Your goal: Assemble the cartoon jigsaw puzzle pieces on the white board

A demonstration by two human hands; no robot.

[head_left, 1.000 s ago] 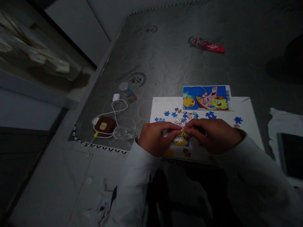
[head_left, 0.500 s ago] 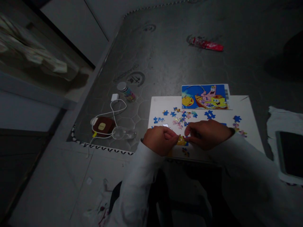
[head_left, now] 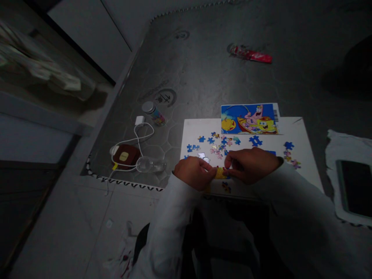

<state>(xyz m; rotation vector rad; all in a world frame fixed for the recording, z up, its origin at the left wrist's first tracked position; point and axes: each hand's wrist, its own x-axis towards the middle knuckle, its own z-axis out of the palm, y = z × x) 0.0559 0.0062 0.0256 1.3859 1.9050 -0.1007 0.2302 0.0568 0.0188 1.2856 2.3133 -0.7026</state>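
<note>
A white board [head_left: 299, 133] lies on the dark floor mat with several loose jigsaw pieces [head_left: 215, 144] scattered on it. At its far edge lies a colourful cartoon reference picture [head_left: 248, 119]. My left hand [head_left: 194, 172] and my right hand [head_left: 251, 164] meet low over the board's near edge. Both have their fingers pinched on a small yellow and blue cluster of joined puzzle pieces [head_left: 221, 173] between them. White sleeves cover both arms.
Left of the board lie a clear bottle [head_left: 151, 165], a brown case [head_left: 124, 156] with a white cable and charger [head_left: 140, 120], and a small jar [head_left: 154, 113]. A red wrapper [head_left: 251, 55] lies far back. A dark tablet [head_left: 354, 188] rests on white cloth at right.
Both hands have come down and nearer to me, from above the board to its near edge, still pinching the joined pieces. More loose pieces now show behind them.
</note>
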